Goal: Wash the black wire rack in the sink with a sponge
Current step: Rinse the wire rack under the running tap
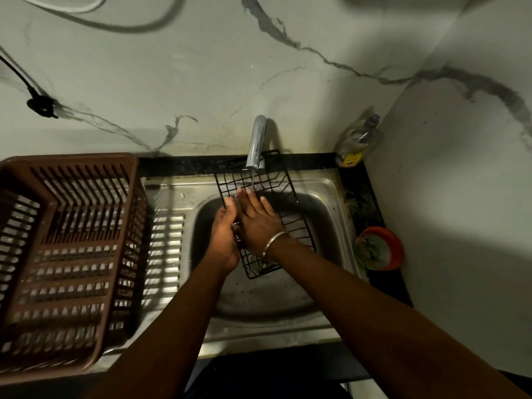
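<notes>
Holding the black wire rack [291,223] over the sink [273,300], I report it tilted: its far end is raised at the back rim under the tap [255,145], and its near end hangs low above the drain. A thin stream of water [252,178] falls from the spout onto the upper part of the mesh, just beyond my right fingertips.

My left hand [226,236] grips the rack's left edge, fingers curled round the wire and thumb pointing up along the frame. My right hand [256,221] lies flat on the mesh, fingers straight and close together, palm down, closed round nothing. It rests just beside the left hand, touching it at the thumb side. A metal bangle [275,240] sits on the right wrist.

Basin: wet steel with scattered droplets. The rack and my hands are in it; part of the drain shows through the rack's lower wires.

Left side of the sink: a brown slatted dish basket [72,254] stands on the draining board, whose steel shows through the slats.

Back right corner of the counter: a clear bottle [358,142] with a yellow label, blurred.

Right edge of the counter: a round orange-rimmed tub [378,249] holding something greenish; I cannot tell what.
</notes>
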